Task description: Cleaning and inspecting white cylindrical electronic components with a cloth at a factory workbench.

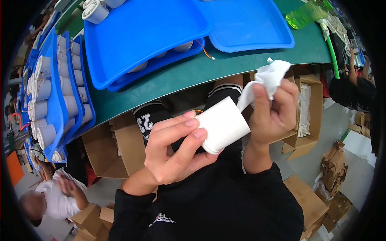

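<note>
In my left hand (173, 148) is a smooth white plastic cylinder (226, 124), tilted, with the fingers wrapped round its lower end. A thin orange-yellow wire (198, 111) shows by the fingertips. My right hand (275, 108), raised beside the cylinder's upper right, pinches a crumpled white cloth or tissue (273, 75). A loose corner of the cloth hangs down close to the cylinder's top rim; whether the two touch, I cannot tell. Both hands are above my lap, in front of the table edge.
Blue trays (148, 36) lie on the green table (241, 60), one stacked over white cylinders. More blue trays with similar cylinders (42, 90) stand at the left. A green bottle (307, 15) is at the far right. Cardboard boxes (106, 148) sit below; other people work nearby.
</note>
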Demonstrator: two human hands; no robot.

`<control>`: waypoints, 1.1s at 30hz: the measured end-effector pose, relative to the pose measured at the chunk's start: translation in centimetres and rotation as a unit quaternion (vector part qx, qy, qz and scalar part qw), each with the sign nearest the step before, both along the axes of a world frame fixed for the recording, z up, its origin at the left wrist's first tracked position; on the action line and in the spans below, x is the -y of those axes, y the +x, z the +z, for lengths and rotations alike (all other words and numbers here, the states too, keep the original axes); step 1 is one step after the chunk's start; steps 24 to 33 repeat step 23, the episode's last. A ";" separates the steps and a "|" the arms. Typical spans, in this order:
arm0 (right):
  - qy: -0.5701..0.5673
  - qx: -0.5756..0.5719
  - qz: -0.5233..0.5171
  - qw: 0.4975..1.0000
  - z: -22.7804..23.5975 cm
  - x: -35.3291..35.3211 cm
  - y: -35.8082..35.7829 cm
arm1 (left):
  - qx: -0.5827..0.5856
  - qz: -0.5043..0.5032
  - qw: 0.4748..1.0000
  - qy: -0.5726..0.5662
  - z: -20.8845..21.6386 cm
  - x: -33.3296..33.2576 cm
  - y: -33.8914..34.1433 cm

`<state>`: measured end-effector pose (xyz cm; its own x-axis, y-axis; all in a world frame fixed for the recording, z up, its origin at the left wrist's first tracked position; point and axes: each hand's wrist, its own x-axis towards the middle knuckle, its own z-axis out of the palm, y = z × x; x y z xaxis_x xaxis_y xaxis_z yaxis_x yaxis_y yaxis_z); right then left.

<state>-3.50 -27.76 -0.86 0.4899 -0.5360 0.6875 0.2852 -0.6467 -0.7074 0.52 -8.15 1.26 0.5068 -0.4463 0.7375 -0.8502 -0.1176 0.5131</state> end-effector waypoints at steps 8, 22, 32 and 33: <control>0.074 0.036 0.006 0.997 -0.5 1.9 -1.3 | 0.048 0.010 0.998 0.031 -0.5 1.0 -0.1; 0.214 0.046 0.033 0.975 -1.6 3.5 -2.3 | 0.232 -0.028 0.972 0.019 -0.9 2.6 0.4; 0.217 0.048 0.037 0.974 -1.6 3.6 -2.2 | 0.251 -0.036 0.967 0.020 -0.9 2.8 0.4; 0.217 0.048 0.037 0.974 -1.6 3.6 -2.2 | 0.251 -0.036 0.967 0.020 -0.9 2.8 0.4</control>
